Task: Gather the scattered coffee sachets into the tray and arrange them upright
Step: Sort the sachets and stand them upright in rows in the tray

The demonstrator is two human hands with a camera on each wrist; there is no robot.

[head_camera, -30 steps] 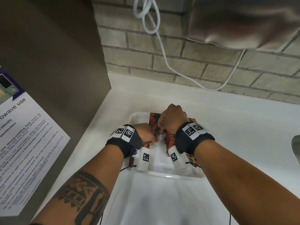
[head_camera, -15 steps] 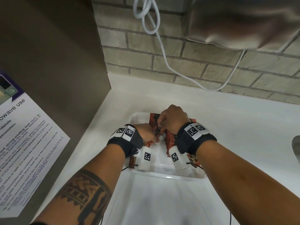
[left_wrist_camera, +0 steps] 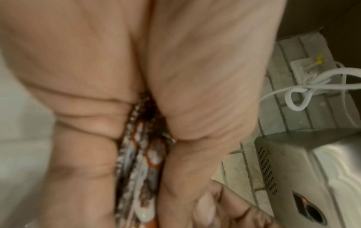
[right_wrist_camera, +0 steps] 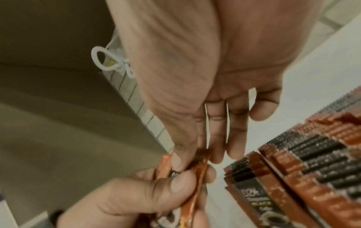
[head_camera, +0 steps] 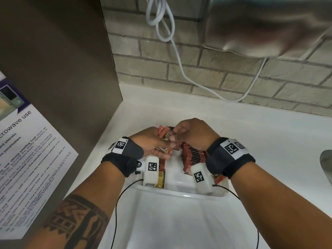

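Note:
A white tray (head_camera: pixel 179 185) sits on the white counter. Inside it a row of red-brown coffee sachets (head_camera: pixel 195 156) stands on edge under my right wrist, also close up in the right wrist view as packed sachets (right_wrist_camera: pixel 304 174). My left hand (head_camera: pixel 154 142) grips a small bunch of sachets (head_camera: pixel 166 133) lifted above the tray's far left; the same bunch (left_wrist_camera: pixel 144 162) runs between palm and fingers in the left wrist view. My right hand (head_camera: pixel 181 131) pinches the top of one sachet (right_wrist_camera: pixel 197 168) in that bunch with thumb and forefinger.
A brown panel (head_camera: pixel 62 69) with a microwave notice (head_camera: pixel 23 159) stands at the left. A brick wall (head_camera: pixel 233 78) with a white cable (head_camera: pixel 179 56) runs behind. A metal appliance (head_camera: pixel 269 26) hangs at upper right. Another sachet (head_camera: pixel 161 179) lies by the tray's near left.
Both hands have risen from the tray with a bunch of sachets, which now shows above the left hand. The right hand's fingers have moved onto its top.

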